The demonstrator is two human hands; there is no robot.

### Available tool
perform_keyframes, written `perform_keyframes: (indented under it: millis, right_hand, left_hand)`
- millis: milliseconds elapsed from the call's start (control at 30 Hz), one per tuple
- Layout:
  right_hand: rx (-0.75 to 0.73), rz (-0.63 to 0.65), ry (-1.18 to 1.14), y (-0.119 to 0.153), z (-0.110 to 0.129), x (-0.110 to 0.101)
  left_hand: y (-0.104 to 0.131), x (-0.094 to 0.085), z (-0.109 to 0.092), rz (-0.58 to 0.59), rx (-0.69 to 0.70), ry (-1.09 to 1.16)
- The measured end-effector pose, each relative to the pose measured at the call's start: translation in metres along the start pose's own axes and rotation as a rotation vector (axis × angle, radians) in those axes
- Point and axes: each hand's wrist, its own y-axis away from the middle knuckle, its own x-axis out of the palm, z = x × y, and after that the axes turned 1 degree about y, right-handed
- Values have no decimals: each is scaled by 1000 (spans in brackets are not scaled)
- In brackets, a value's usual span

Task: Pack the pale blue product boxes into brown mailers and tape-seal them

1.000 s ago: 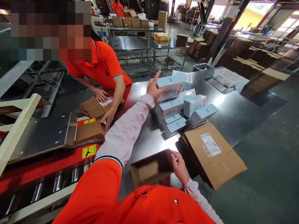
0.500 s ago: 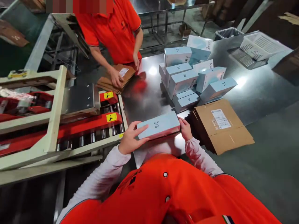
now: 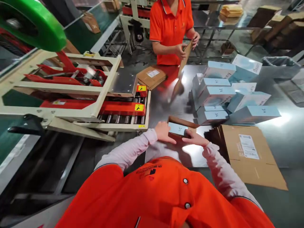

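A light blue box [image 3: 178,129] lies inside an open brown cardboard box [image 3: 182,120] low on the steel table in front of me. My left hand [image 3: 163,132] grips the cardboard box's left end, thumb stretched along the front. On the other side, my right hand [image 3: 196,138] holds the right front, its fingertips over the rim at the blue box's end and its thumb outside. The fingers partly cover both ends of the blue box.
Several blue boxes [image 3: 219,95] are grouped on the steel table [image 3: 159,109]. Flattened cartons [image 3: 251,152] lie at right, more cartons [image 3: 148,79] beside the roller conveyor [image 3: 118,118] at left. Across the table, a co-worker [image 3: 169,31] holds a cardboard piece [image 3: 186,57] upright.
The blue box, earlier held between my hands, now sits inside the cardboard box. My view has shifted left. The co-worker has lifted a cardboard piece upright.
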Motion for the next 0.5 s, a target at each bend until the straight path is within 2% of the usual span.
perform_keyframes:
  millis: [33,100,200,267,300,367,433,467,500]
  right_hand:
    - [-12,114,16,-5,1,-9]
    - [-10,227,15,-13,3,-21]
    - [3,244,8,-13,2,-24]
    - [14,188,-12,-10,-1,-20]
    - [46,92,-11,-9,-3,-17]
    - [176,-250,53,-8,-10,-12]
    - [343,-627,133,-9,-17,-6]
    - [413,-756,105,-9,-22,-2]
    - [466,-828,21,-9,-26,3]
  left_hand:
    - [-9,-4,4,-15,34,-19]
    - [-26,-9,12,45,122,54]
    - [-49,-4,14,254,231,296]
    - [-63,3,8,283,201,334]
    - [-69,6,4,256,149,305]
    - [-79,8,-3,166,32,222]
    - [-85,7,-8,3,-14,140]
    - [-86,7,-11,-90,-7,101]
    - [-86,9,-13,-189,4,65]
